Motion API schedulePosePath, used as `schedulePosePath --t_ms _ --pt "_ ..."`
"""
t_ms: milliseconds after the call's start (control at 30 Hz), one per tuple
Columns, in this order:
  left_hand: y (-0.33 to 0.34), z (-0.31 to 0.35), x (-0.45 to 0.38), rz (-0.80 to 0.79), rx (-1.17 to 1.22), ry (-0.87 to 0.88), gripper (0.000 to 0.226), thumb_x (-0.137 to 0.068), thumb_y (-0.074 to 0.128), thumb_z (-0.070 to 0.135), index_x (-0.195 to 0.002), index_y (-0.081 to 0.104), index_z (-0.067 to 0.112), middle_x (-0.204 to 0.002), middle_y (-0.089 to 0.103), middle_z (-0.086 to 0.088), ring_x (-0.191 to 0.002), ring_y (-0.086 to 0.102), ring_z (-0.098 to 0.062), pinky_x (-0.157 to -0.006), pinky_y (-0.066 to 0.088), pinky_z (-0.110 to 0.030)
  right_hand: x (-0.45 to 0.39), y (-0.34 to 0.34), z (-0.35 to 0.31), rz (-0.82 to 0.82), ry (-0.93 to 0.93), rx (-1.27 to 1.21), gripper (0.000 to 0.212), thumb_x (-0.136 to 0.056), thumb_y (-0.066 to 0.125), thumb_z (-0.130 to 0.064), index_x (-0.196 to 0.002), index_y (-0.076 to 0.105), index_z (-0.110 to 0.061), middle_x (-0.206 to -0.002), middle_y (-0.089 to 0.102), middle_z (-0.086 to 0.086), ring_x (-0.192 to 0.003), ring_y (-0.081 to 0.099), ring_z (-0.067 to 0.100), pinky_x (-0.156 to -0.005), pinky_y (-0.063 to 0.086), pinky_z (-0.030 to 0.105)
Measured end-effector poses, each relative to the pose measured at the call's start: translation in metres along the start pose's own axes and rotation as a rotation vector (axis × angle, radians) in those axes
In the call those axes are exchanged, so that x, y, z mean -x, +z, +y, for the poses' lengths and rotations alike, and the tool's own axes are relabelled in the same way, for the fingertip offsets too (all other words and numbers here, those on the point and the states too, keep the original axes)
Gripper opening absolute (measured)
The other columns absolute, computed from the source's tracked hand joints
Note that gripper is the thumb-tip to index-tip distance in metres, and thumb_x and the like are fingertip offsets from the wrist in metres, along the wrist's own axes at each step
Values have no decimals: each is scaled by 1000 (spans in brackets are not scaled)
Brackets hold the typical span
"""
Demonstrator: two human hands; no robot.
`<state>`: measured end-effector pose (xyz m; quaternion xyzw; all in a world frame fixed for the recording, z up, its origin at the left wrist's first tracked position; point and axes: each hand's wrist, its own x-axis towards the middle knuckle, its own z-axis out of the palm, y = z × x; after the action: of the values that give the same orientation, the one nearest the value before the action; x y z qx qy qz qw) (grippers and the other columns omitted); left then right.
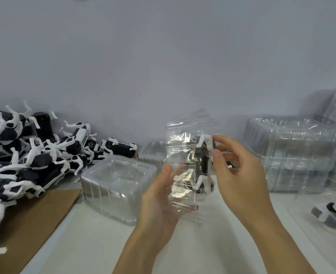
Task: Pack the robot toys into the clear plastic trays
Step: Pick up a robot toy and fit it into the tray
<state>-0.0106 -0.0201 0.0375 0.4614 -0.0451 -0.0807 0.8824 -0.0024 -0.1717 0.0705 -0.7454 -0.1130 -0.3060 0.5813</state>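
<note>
Left hand (159,196) cups clear tray (183,165) upright; right hand (240,167) pinches robot toy (204,165) at its edge.

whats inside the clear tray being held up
A black-and-white robot toy sits inside the clear tray, its white legs showing. Glare on the plastic and the right hand cover part of its body.

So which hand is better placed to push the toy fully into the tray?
Probably the right hand: its fingers already pinch the toy at its white leg. The left hand grips the tray from below, steadying it.
</note>
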Motion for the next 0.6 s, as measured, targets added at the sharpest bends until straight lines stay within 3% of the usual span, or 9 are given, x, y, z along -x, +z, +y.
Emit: schedulePosePath --t_ms 100,233,333,400,500,533,600 --pt "0 -1 0 37 -24 24 55 -59 77 58 -99 80 21 -105 75 0 -83 72 -25 -71 58 -46 -1 0 0 -1 14 -7 27 -98 56 -18 -113 67 -37 -101 68 -15 -96 65 2 -72 50 13" --pt "0 -2 0 97 -9 23 58 -61 82 54 -107 78 19 -119 71 0 -105 64 -34 -74 57 -47 -1 -2 -1 18 36 -26 25 -97 55 -20 -103 68 -40 -95 69 -14 -93 66 5 -70 51 17" --pt "2 -3 0 106 -42 31 63 -58 79 56 -109 77 19 -121 71 -5 -103 64 -34 -79 55 -49 -2 -4 -2 33 48 -22 24 -98 54 -20 -101 68 -39 -94 69 -14 -91 66 5 -71 51 20" --pt "3 -1 1 79 -127 66 53 -61 75 57 -104 78 27 -115 73 1 -98 69 -23 -83 53 -50 -2 -5 -1 47 67 1 22 -98 52 -21 -99 68 -36 -93 69 -14 -89 67 4 -70 50 21" --pt "7 6 4 -28 -344 128 42 -69 67 63 -104 76 42 -113 72 17 -97 69 0 -77 56 -30 -2 -6 0 202 89 31 21 -98 49 -18 -97 63 -34 -87 70 -13 -81 65 -2 -64 46 11" --pt "8 8 4 -59 -427 139 44 -70 65 65 -108 74 44 -116 71 20 -103 66 5 -80 55 -28 -3 -8 -1 291 104 6 24 -98 48 -14 -96 60 -35 -85 69 -12 -77 64 -2 -61 44 8" --pt "8 10 4 -74 -574 159 49 -69 65 68 -112 72 45 -119 69 21 -114 61 4 -93 51 -40 -5 -13 -5 473 139 -83 31 -95 45 -8 -93 56 -37 -81 69 -10 -69 63 -1 -56 42 7"
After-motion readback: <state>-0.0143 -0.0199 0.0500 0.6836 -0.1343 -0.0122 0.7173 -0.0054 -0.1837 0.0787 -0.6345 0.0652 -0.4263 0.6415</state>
